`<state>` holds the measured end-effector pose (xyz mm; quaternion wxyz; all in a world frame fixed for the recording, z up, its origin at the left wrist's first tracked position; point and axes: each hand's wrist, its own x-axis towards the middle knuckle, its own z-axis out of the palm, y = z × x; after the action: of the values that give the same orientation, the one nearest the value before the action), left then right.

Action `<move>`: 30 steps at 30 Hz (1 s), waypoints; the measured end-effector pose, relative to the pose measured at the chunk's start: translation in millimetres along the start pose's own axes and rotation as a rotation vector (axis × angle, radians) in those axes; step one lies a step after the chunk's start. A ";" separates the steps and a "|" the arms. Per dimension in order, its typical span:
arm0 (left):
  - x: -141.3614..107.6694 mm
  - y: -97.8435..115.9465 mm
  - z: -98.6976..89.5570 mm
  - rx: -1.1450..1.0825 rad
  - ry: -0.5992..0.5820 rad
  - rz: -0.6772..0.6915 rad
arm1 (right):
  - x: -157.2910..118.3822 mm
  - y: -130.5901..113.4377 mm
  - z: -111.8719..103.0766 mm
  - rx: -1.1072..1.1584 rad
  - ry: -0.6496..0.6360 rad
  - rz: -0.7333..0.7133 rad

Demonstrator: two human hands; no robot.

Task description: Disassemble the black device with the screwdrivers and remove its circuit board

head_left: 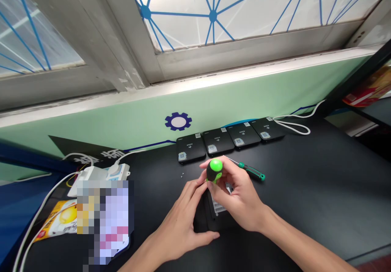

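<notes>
My right hand (241, 198) is closed round a green-and-black screwdriver (215, 170), held upright with its rounded green end toward me. Its tip is hidden behind my fingers. Under it lies a flat black device (210, 220) with a white printed label (218, 207). My left hand (183, 219) steadies this device from the left, fingers at its far corner beside the screwdriver and thumb stretched along its near side. Just beyond my hands rests a second screwdriver (253, 172) with a green-and-black handle. A few tiny screws (182, 175) lie on the table to the left.
Several flat black boxes (191, 148) with stickers stand in a row along the green wall (137, 117). A looped white cable (301, 129) is behind them. To the left are a white power strip (120, 170), a yellow snack packet (61, 219) and a blurred-out lit screen (114, 223).
</notes>
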<state>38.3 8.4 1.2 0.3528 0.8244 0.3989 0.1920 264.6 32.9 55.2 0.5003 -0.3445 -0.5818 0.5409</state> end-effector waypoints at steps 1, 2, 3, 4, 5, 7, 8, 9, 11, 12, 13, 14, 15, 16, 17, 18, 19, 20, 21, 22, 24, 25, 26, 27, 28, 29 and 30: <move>-0.1 -0.5 0.2 0.005 0.000 0.002 | -0.1 0.6 0.1 0.010 0.009 0.004; 0.0 -0.6 0.2 0.007 -0.003 0.004 | 0.0 1.5 0.1 0.021 0.018 0.014; 0.1 -0.5 0.0 0.006 -0.008 0.005 | 0.1 2.4 0.1 0.031 0.027 0.027; 0.3 0.1 -0.4 0.001 -0.012 0.003 | 0.3 3.4 0.1 0.040 0.034 0.040; 0.7 1.0 -0.9 -0.004 -0.015 -0.002 | 0.4 4.3 0.1 0.048 0.038 0.052; 1.4 3.4 -2.2 -0.013 -0.016 -0.015 | 0.5 5.6 0.1 0.060 0.046 0.070; 1.8 4.8 -2.8 -0.016 -0.013 -0.020 | 0.5 5.9 0.2 0.060 0.048 0.074; 2.2 6.1 -3.4 -0.019 -0.009 -0.022 | 0.4 5.8 0.2 0.054 0.048 0.075; 2.9 8.1 -4.2 -0.022 -0.006 -0.019 | 0.5 5.0 -0.1 0.020 0.047 0.070; 3.1 8.8 -4.4 -0.023 -0.008 -0.017 | 0.8 4.4 -0.3 -0.005 0.045 0.062; 3.2 9.2 -4.4 -0.023 -0.009 -0.017 | 1.3 3.7 -0.6 -0.034 0.043 0.046; 3.2 9.3 -4.3 -0.021 -0.009 -0.018 | 2.0 3.0 -1.0 -0.062 0.044 0.028; 3.1 9.1 -4.0 -0.018 -0.008 -0.019 | 2.8 2.5 -1.4 -0.085 0.045 0.007; 3.0 8.7 -3.7 -0.014 -0.004 -0.020 | 3.6 2.1 -1.6 -0.102 0.045 -0.011; 2.7 8.1 -3.3 -0.010 0.002 -0.020 | 4.3 1.8 -1.8 -0.112 0.043 -0.024; 2.5 7.4 -3.0 -0.007 0.005 -0.020 | 4.8 1.6 -1.9 -0.118 0.041 -0.029; 2.4 6.6 -2.8 -0.008 0.005 -0.017 | 5.1 1.5 -1.8 -0.120 0.039 -0.028; 2.3 6.0 -2.7 -0.012 0.002 -0.015 | 5.2 1.5 -1.7 -0.120 0.037 -0.026; 2.3 5.5 -2.6 -0.018 -0.001 -0.011 | 5.2 1.6 -1.6 -0.119 0.036 -0.025; 2.3 5.3 -2.7 -0.023 -0.005 -0.009 | 5.0 1.7 -1.4 -0.116 0.035 -0.025; 2.3 5.5 -2.8 -0.026 -0.005 -0.013 | 4.5 2.1 -1.2 -0.100 0.035 -0.028; 2.3 5.9 -2.8 -0.022 -0.001 -0.018 | 4.3 2.3 -1.0 -0.089 0.036 -0.027; 2.1 6.4 -2.7 -0.016 0.000 -0.023 | 4.1 2.6 -0.9 -0.076 0.038 -0.024; 2.0 6.9 -2.5 -0.011 0.000 -0.027 | 3.9 2.7 -0.7 -0.064 0.040 -0.019; 1.8 7.2 -2.4 -0.006 0.000 -0.029 | 3.7 2.9 -0.4 -0.052 0.043 -0.013; 1.7 7.3 -2.1 -0.002 -0.001 -0.029 | 3.5 2.9 -0.2 -0.041 0.045 -0.008; 1.6 7.2 -1.9 0.001 -0.005 -0.028 | 3.2 2.8 0.0 -0.032 0.045 -0.005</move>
<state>41.9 7.4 7.8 0.3558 0.8194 0.4096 0.1849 263.4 36.4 53.1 0.5089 -0.3630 -0.5801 0.5222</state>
